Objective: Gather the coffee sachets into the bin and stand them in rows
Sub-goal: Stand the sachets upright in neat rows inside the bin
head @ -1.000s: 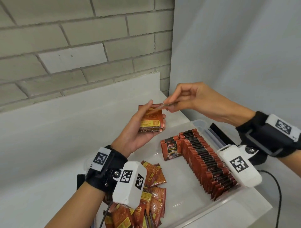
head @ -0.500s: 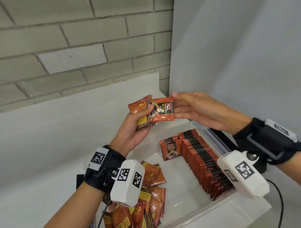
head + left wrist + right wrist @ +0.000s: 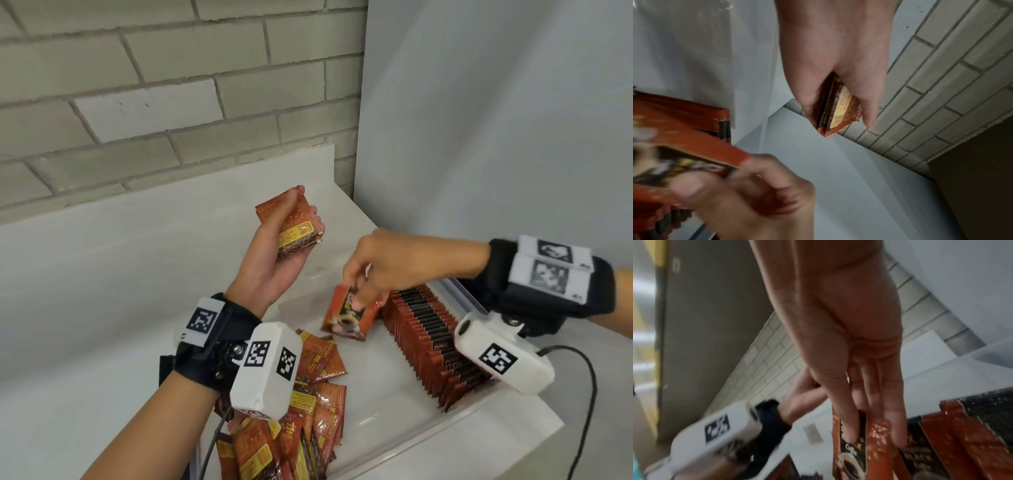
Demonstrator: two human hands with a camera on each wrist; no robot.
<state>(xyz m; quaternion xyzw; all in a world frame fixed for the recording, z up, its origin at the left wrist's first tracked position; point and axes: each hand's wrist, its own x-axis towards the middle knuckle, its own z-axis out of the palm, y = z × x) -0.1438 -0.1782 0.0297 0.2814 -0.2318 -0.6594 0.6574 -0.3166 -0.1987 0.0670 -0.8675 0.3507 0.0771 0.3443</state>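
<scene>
My left hand (image 3: 274,260) is raised above the clear bin (image 3: 394,421) and grips a small stack of red-orange coffee sachets (image 3: 294,226), also seen in the left wrist view as the stack (image 3: 838,105). My right hand (image 3: 380,270) is lower, over the bin, pinching one sachet (image 3: 349,315) by its top edge at the near end of a second short row. In the right wrist view its fingers (image 3: 851,423) hold the sachet (image 3: 853,451) upright. A long row of standing sachets (image 3: 428,339) runs along the bin's right side.
A loose heap of sachets (image 3: 301,411) lies at the bin's front left, partly under my left wrist camera. The bin sits on a white counter (image 3: 102,274) against a brick wall (image 3: 154,85), with a grey panel (image 3: 496,120) to the right. A black cable (image 3: 589,394) hangs at the right.
My right hand took one sachet from the stack in my left hand and carried it down into the bin beside the standing row. The left hand stayed raised with its stack.
</scene>
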